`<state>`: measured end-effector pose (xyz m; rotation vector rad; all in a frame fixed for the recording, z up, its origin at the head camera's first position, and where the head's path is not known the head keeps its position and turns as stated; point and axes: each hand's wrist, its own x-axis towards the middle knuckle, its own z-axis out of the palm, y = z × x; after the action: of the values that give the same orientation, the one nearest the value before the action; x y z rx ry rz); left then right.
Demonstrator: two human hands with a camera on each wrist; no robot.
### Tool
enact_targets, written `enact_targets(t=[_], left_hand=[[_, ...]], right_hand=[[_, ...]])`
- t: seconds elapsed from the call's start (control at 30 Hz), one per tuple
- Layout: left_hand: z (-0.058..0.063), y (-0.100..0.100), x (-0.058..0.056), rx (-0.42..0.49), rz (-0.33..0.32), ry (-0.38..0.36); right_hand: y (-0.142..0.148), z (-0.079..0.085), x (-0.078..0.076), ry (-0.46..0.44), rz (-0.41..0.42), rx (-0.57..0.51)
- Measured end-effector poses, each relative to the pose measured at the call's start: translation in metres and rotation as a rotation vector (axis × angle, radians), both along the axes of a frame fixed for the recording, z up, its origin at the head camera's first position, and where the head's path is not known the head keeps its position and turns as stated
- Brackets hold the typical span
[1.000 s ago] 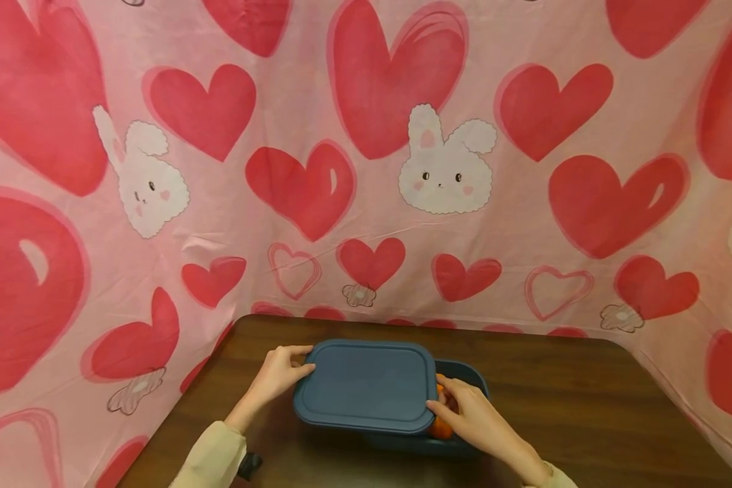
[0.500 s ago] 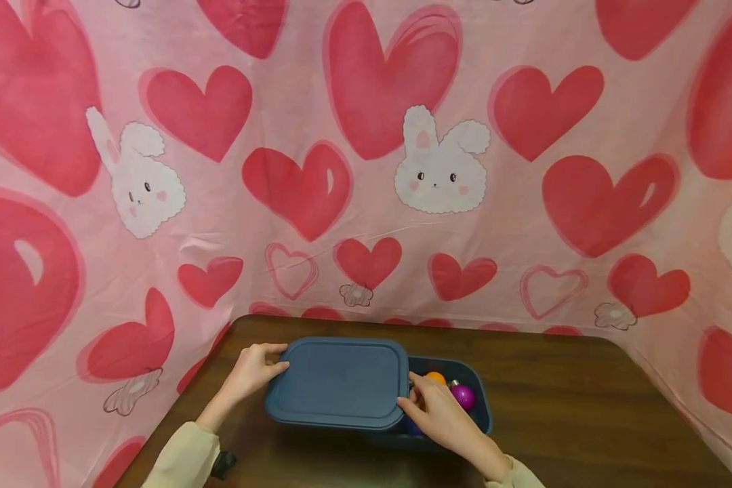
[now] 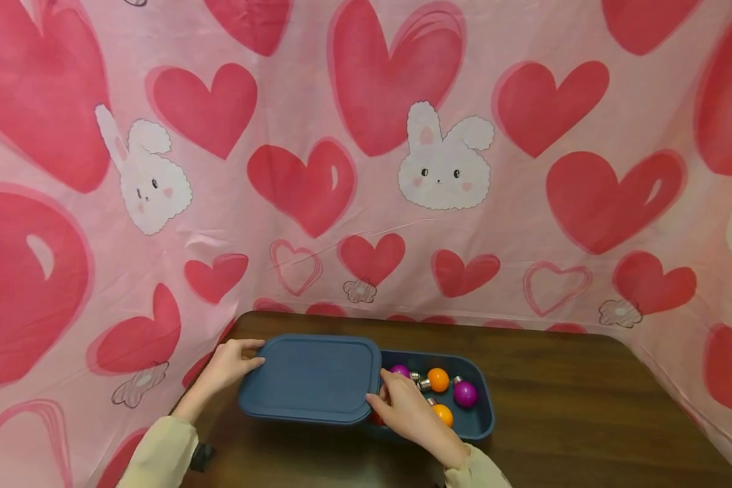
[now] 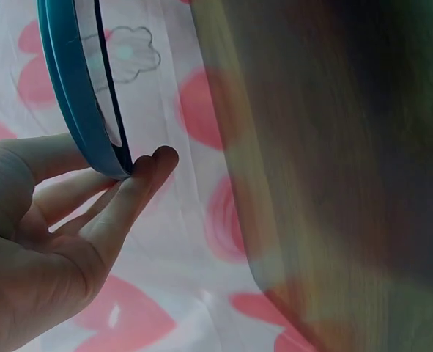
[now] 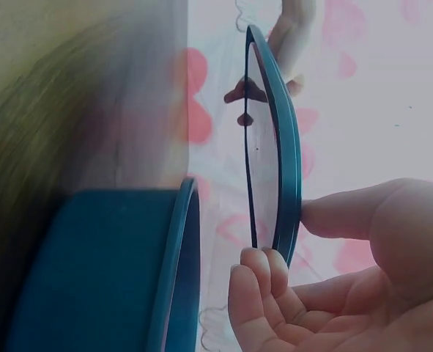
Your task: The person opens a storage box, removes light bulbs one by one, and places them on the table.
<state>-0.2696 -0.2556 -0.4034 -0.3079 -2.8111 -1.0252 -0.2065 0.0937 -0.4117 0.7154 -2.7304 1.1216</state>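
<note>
A blue rectangular lid (image 3: 311, 378) with rounded corners is held above the table by both hands. My left hand (image 3: 227, 366) pinches its left end, with thumb and fingers on opposite faces in the left wrist view. At the right end, my right hand (image 3: 405, 407) grips the lid's edge (image 5: 289, 147). Beneath and to the right sits a matching blue box (image 3: 486, 400), uncovered on its right side. Inside lie several small round bulbs with metal screw bases, among them a purple bulb (image 3: 465, 394) and an orange bulb (image 3: 438, 379). Lid and right forearm hide part of the contents.
The dark wooden table (image 3: 573, 400) extends around the box. Behind and beside it hangs a pink cloth (image 3: 378, 203) printed with hearts and rabbits. A small black object (image 3: 201, 457) shows by the left sleeve.
Both hands have carried the lid leftward, off the box's right part. More of the bulbs now show. The box stays in about the same place.
</note>
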Motion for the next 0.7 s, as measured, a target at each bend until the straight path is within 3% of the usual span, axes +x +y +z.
enact_targets(t=[0.17, 0.5, 0.7], left_hand=[[0.000, -0.016, 0.001, -0.024, 0.013, -0.016], [0.000, -0.038, 0.000, -0.143, 0.000, 0.020], [0.004, -0.049, -0.002, -0.156, 0.022, 0.016]], right_hand=[[-0.015, 0.001, -0.004, -0.038, 0.011, 0.010], [-0.045, 0.001, -0.001, -0.061, 0.006, -0.021], [-0.061, -0.002, -0.003, -0.029, 0.003, -0.032]])
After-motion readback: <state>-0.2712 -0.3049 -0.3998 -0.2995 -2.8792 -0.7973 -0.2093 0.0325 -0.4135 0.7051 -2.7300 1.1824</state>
